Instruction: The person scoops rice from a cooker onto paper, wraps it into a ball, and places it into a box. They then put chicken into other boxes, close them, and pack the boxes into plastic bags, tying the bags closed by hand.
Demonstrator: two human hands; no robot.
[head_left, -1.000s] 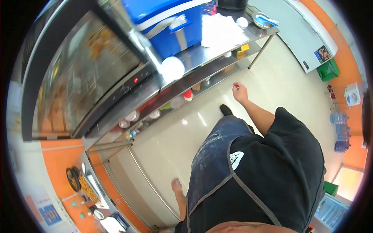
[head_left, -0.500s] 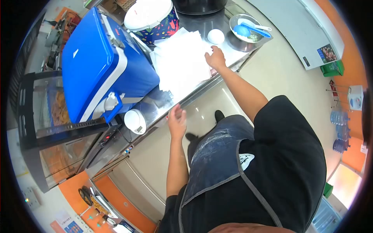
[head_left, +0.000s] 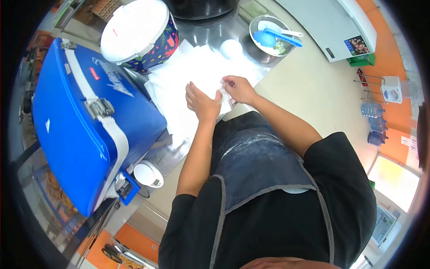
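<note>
White sheets [head_left: 179, 76], so bright that their detail washes out, lie spread on the steel table. My left hand [head_left: 202, 102] rests over them with its fingers apart. Beside it, my right hand [head_left: 240, 89] pinches a raised bit of white sheet between thumb and fingers at the near edge. Just beyond the hands sits a smooth white ball [head_left: 231, 49]. At the table's right end, a metal bowl [head_left: 280, 53] holds a blue ladle [head_left: 267, 38], a white spoon and some pale green and white food.
A large blue cooler box [head_left: 71, 130] stands left of the sheets, with a small white scale [head_left: 148, 174] near it. A white-lidded floral tub [head_left: 156, 49] and a black pot [head_left: 201, 6] line the back. A white chest freezer [head_left: 322, 27] stands at the right.
I have come closer to the table. My left hand has moved from the table's front edge onto the sheets, and my right hand has come nearer and closed on a sheet.
</note>
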